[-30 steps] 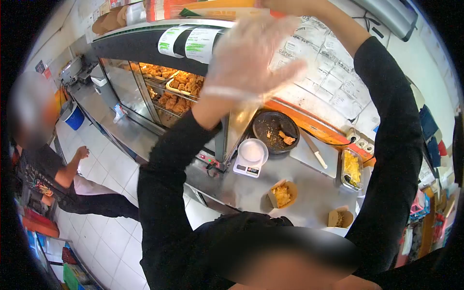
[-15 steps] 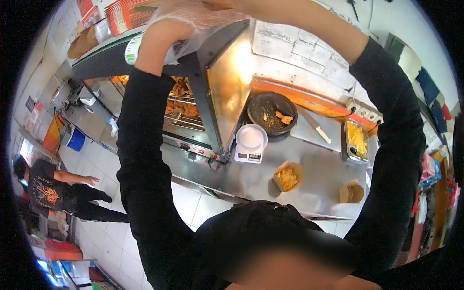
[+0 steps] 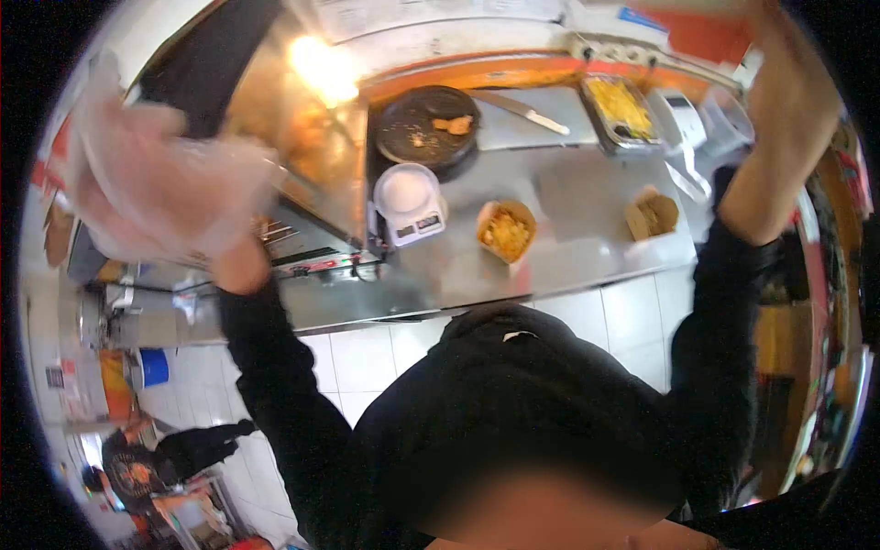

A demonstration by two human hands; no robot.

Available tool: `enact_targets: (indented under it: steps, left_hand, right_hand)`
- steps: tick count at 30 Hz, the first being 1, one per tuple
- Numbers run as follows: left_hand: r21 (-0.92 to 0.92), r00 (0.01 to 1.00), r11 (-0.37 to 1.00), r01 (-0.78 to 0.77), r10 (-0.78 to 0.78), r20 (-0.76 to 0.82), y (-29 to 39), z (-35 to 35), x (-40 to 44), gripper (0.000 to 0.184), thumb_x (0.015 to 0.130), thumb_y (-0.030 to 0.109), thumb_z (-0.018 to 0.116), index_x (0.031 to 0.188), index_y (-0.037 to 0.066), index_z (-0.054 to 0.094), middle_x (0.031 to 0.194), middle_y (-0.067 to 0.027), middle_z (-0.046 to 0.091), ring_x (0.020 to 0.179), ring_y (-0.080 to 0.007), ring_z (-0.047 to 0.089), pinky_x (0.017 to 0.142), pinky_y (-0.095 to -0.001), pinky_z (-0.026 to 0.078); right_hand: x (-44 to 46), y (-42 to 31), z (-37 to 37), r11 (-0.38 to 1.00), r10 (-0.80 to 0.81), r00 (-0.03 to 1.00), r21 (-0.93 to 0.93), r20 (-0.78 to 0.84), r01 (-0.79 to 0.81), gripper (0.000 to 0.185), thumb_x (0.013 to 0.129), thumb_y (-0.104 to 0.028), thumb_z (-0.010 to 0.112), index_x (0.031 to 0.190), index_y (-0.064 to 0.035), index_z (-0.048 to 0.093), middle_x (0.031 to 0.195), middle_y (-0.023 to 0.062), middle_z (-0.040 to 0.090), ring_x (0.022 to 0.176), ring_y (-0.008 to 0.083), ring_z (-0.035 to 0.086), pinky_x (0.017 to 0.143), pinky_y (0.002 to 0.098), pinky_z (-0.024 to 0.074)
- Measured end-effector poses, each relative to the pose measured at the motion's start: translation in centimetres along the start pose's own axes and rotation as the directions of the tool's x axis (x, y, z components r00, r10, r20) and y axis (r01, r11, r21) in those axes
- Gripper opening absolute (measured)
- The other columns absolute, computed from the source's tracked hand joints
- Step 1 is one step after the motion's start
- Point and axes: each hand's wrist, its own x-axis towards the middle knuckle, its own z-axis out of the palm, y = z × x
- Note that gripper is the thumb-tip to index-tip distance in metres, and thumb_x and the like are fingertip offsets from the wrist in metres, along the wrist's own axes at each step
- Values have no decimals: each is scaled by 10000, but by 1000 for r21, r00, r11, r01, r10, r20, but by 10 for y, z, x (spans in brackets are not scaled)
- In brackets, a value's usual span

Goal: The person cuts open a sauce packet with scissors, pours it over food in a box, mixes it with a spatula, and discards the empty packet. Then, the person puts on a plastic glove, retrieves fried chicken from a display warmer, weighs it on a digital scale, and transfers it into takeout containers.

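Observation:
My left hand (image 3: 165,174) is raised at the left, inside a loose clear plastic glove (image 3: 215,179). It is blurred, but its fingers look spread and I see nothing in them. Behind it stands the lit warming cabinet (image 3: 316,156). My right hand (image 3: 775,27) is bare and lifted at the upper right; its fingers are smeared and partly cut off by the picture's dark rim. A red patch (image 3: 710,32) shows beside it, and whether the hand touches this cannot be told. Below both hands, a box of yellow-orange food (image 3: 507,232) stands on the steel counter (image 3: 577,215).
A dark stone mortar (image 3: 399,133) holds fried pieces. Nearby are a kitchen scale (image 3: 417,231) with a white tub, a knife (image 3: 532,115) on a board, a tray of yellow food (image 3: 623,110) and a second box (image 3: 653,217). Another person (image 3: 137,467) stands far left.
My hands were together at the top with the plastic glove; they have moved apart, the gloved left to the left, the right to the right. The view has turned rightward.

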Motion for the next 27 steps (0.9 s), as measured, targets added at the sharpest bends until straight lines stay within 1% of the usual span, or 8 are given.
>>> enact_targets:
  steps: [1,3,5,7,11,17,22,27]
  left_hand:
    - [34,999,999,23,-24,28,-82,-15,-6,568,843,320,638,1287,15,456,1090,-96,556,960,-200,532,820,-316,428]
    - [47,996,997,55,-58,63,-224,-33,3,604,825,326,670,1275,-12,451,1002,-108,561,893,-197,533,796,-311,426]
    - [1000,958,-9,28,284,-24,-319,-35,30,868,673,131,783,1402,15,326,811,9,538,634,-63,441,602,-221,412]
    - [806,849,484,342,209,-486,-374,-59,25,935,687,156,788,1436,9,248,888,-17,561,668,-83,497,612,-257,453]
    - [675,744,521,522,109,-659,-435,-109,-8,925,759,186,700,1476,43,133,972,-90,616,798,-215,614,703,-363,506]
    - [597,642,511,619,110,-759,-465,-141,-37,888,803,248,635,1488,74,98,978,-153,646,854,-298,646,752,-411,510]
    - [629,622,-29,777,183,-761,-456,-167,-60,878,810,267,615,1491,83,90,982,-173,649,864,-319,646,766,-419,505]
    - [381,572,-551,742,226,-788,-434,-188,-81,869,818,286,595,1493,92,83,987,-193,652,874,-340,646,779,-427,501]
  right_hand:
    - [-50,-11,-11,978,190,975,-109,118,-177,240,876,-195,562,790,10,652,715,104,655,631,215,612,640,309,488]
    - [-119,-58,-6,583,641,740,499,201,-641,236,880,-174,593,955,28,690,766,55,656,695,108,577,631,255,454]
    - [-172,-90,-9,50,818,291,442,496,-896,258,894,-190,624,996,41,679,842,30,648,758,96,566,670,241,448]
    - [-216,-106,-9,-224,780,251,631,573,-743,195,923,-135,565,988,26,654,864,24,633,741,98,571,656,240,449]
    - [-308,-99,-20,-557,711,8,569,704,-605,207,946,-135,549,1036,24,646,913,29,649,792,99,587,712,235,462]
    - [-346,-89,-44,-733,606,-132,488,784,-474,240,965,-162,512,1114,8,595,1020,71,663,891,146,634,798,297,501]
    - [-354,-71,-59,-781,596,-124,538,793,-316,270,970,-176,502,1170,-1,552,1089,85,645,985,173,626,897,309,485]
    - [-346,-28,-78,-313,911,-20,658,412,-685,247,969,-167,516,1109,19,598,1070,87,653,966,137,609,876,279,468]
